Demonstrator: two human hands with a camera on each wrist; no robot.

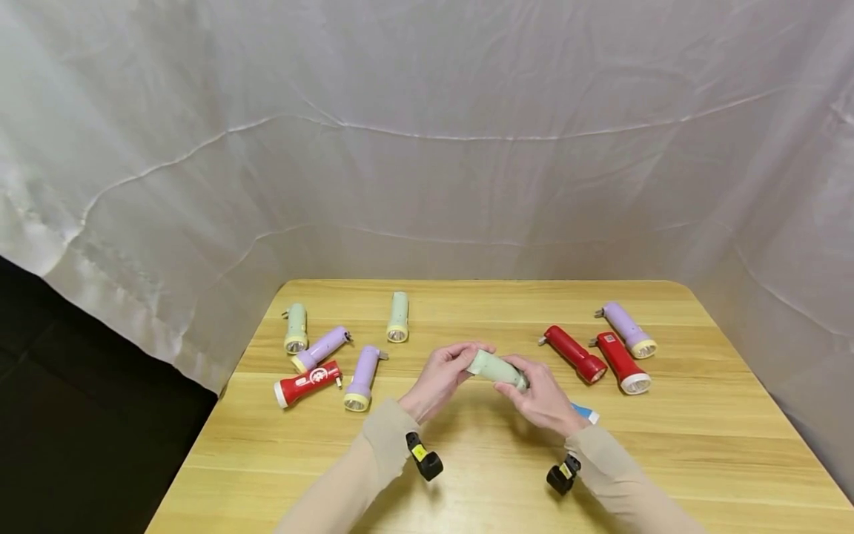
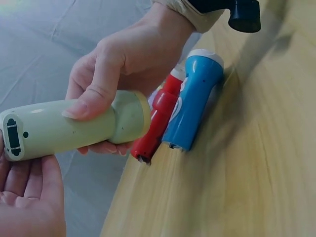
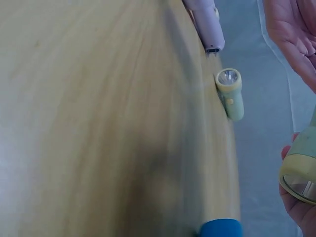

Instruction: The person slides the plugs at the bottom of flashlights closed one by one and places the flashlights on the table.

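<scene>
A pale green flashlight (image 1: pixel 495 368) with a cream lens ring is held above the table between both hands. My right hand (image 1: pixel 542 397) grips it around the lens end, thumb across the body in the left wrist view. My left hand (image 1: pixel 439 380) holds the opposite end, its fingers (image 2: pixel 34 180) beneath the body and thumb mostly cut off at the frame edge. A dark slot (image 2: pixel 13 137) shows in that end. Beyond the right wrist lies a blue flashlight (image 1: pixel 584 412), partly hidden in the head view. The right wrist view catches the held flashlight's lens (image 3: pixel 301 185).
On the left lie purple flashlights (image 1: pixel 362 378), a red flashlight (image 1: pixel 310 383) and green flashlights (image 1: pixel 398 315). To the right are two red flashlights (image 1: pixel 575 354) and a purple flashlight (image 1: pixel 625 328). A pale curtain hangs behind the wooden table (image 1: pixel 707 445).
</scene>
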